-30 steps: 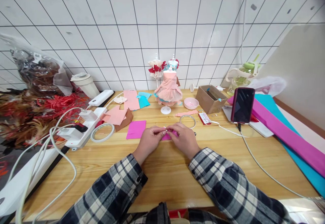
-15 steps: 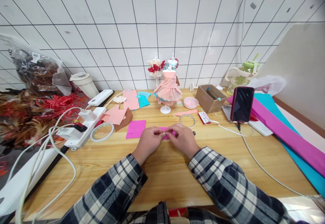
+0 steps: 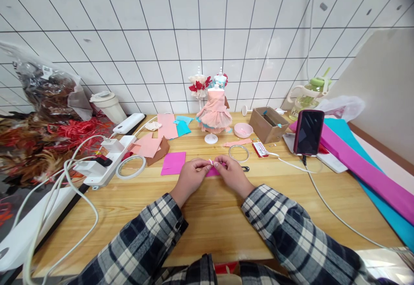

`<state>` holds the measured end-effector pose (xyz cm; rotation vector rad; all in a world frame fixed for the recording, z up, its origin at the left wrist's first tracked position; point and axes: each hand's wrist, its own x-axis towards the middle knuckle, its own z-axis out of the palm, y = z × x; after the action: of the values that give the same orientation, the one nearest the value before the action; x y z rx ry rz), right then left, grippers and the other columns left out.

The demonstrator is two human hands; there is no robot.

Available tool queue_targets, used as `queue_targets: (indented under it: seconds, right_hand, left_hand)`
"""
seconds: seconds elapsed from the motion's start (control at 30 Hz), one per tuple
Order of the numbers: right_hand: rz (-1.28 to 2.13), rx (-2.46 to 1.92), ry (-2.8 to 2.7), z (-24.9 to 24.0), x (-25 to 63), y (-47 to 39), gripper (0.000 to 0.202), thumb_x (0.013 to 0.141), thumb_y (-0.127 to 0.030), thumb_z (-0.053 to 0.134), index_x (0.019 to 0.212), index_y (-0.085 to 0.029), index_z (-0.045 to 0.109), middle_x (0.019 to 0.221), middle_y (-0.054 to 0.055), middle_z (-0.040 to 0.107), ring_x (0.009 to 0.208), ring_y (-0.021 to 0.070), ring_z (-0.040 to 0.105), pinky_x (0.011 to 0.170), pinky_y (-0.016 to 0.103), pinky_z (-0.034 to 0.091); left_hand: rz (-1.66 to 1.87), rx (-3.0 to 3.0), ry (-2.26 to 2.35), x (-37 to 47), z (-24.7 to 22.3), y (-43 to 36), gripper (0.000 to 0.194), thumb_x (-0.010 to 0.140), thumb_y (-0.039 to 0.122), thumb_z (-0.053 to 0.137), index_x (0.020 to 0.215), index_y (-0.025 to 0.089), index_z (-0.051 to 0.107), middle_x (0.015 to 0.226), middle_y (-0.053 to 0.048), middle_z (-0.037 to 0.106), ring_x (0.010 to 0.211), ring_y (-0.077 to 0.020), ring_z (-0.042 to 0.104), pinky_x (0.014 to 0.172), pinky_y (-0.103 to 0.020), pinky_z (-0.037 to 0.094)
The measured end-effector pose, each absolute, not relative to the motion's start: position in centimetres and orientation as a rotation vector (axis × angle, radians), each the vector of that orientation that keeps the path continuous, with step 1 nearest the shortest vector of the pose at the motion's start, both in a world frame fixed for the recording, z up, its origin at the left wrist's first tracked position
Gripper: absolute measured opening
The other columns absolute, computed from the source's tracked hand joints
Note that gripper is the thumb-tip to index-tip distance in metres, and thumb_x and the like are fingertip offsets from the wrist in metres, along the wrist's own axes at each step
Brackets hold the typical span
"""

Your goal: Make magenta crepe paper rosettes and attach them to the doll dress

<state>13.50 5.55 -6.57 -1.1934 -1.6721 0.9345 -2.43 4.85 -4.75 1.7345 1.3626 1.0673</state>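
The left hand [image 3: 190, 176] and right hand [image 3: 234, 174] pinched a magenta piece [image 3: 212, 172], a white strip [image 3: 211, 162] between them, seemingly mid-work; left of this grip, a flat sheet [image 3: 173, 163] seemed untouched.

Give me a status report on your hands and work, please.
Left hand and right hand nearly meeting at thin white strip. Magenta piece beneath, partly hidden by hands. Dark looped object beside right hand.

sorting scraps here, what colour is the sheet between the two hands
Bright magenta pink; the sheet shows, partly covered, in the head view.
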Motion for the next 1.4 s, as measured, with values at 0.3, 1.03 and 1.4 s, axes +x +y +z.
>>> queue_targets:
  seconds: [0.3, 1.03, 1.4]
  right_hand:
    - [1.297, -1.112, -1.420, -6.7, 13.7, 5.7, 0.026, 0.075, -0.040, 0.061, 0.079, -0.015, 0.066, 0.074, 0.001, 0.064, 0.066, 0.0117, 0.053, 0.062, 0.023, 0.043]
    - [0.487, -1.094, -1.927, -4.9, 13.9, 4.2, 0.028, 0.082, -0.016, 0.055, 0.107, -0.025, 0.064, 0.101, 0.002, 0.063, 0.086, 0.0147, 0.058, 0.079, 0.028, 0.047]
    - [0.504, -1.134, -1.938, -5.2, 14.0, 4.6, 0.024, 0.083, -0.017, 0.055, 0.102, -0.024, 0.066, 0.100, 0.004, 0.067, 0.091, 0.0158, 0.061, 0.079, 0.029, 0.048]
  left_hand:
    - [1.050, 1.859, 1.364, -2.5, -4.3, 4.8, 0.015, 0.075, 0.031, 0.065, 0.077, 0.018, 0.073, 0.085, -0.006, 0.072, 0.079, -0.0182, 0.065, 0.073, -0.027, 0.052]
    - [1.097, 1.537, 1.244, -2.7, -4.1, 5.0, 0.022, 0.068, 0.033, 0.068, 0.078, 0.014, 0.074, 0.082, -0.008, 0.073, 0.076, -0.0195, 0.065, 0.074, -0.030, 0.052]
    - [1.044, 1.641, 1.295, -2.7, -4.3, 5.2, 0.020, 0.070, 0.034, 0.067, 0.078, 0.017, 0.074, 0.083, -0.007, 0.074, 0.078, -0.0206, 0.067, 0.076, -0.032, 0.053]
